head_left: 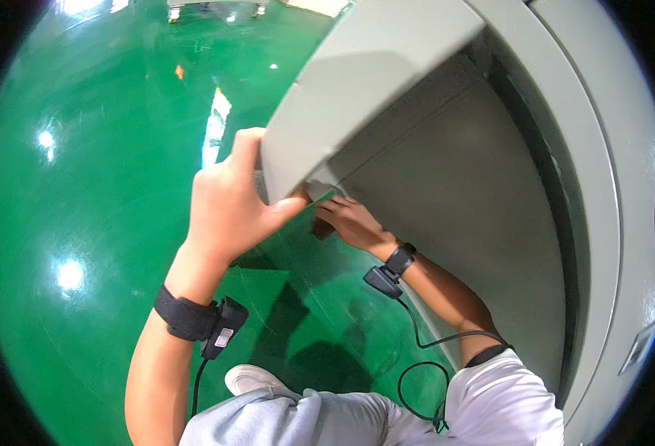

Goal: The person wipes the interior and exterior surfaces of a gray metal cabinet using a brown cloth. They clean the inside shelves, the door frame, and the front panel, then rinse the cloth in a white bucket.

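Note:
A grey metal door or panel [365,82] stands out from a large grey cabinet [602,201]. My left hand [227,197] grips its outer lower corner, thumb on the near side and the other fingers mostly hidden behind the edge. Just right of that corner, my right hand [351,224] reaches under the panel's inner side, its fingers bent together near a small metal bracket-like piece [325,178]. Something dark brown and blurred [321,227] shows below those fingers; whether it is an object or a shaded thumb is unclear.
Glossy green floor [82,223] spreads to the left, with an orange scrap [179,72] on it. A wheeled cart [216,6] stands at the far edge. My shoe [252,379] is below. Black cables [424,364] hang from wrist-strapped devices [223,327].

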Available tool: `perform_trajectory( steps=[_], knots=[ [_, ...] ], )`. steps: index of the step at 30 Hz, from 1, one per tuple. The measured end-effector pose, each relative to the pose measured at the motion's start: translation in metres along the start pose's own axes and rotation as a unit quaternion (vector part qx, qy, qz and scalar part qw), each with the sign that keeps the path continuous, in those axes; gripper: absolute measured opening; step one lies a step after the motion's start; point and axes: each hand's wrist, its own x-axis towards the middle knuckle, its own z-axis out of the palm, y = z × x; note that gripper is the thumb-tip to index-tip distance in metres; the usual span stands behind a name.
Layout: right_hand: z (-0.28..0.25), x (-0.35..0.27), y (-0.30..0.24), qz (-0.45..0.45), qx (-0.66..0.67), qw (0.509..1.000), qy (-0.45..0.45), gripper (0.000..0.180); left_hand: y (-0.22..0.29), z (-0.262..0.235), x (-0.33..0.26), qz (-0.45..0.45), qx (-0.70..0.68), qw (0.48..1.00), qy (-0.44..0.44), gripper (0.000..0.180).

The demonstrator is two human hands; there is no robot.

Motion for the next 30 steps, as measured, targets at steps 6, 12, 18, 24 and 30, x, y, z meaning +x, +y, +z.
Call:
perform_trajectory(
  steps=[6, 12, 18, 24, 30],
  knots=[
    [-0.061, -0.008, -0.009, 0.097, -0.181, 0.967, 0.149, 0.044, -0.022, 0.009, 0.008, -0.018, -0.023, 1.0, 0.001, 0.052],
    [-0.166, -0.112, 0.012, 0.18, -0.432, 0.839, 0.278, 0.046, -0.032, 0.013, 0.016, -0.041, -0.076, 0.996, 0.017, 0.043],
    [-0.177, -0.119, 0.056, 0.32, -0.428, 0.822, 0.198, 0.079, -0.028, 0.023, 0.023, -0.01, -0.063, 0.997, 0.039, 0.042],
    [-0.119, -0.071, 0.029, 0.281, -0.37, 0.886, 0.007, 0.08, -0.034, 0.02, 0.014, -0.015, -0.069, 0.997, 0.038, 0.041],
    [-0.066, -0.176, -0.008, 0.286, -0.351, 0.891, -0.04, 0.068, -0.03, 0.017, 0.017, -0.047, -0.076, 0.996, 0.01, 0.041]
  ],
)
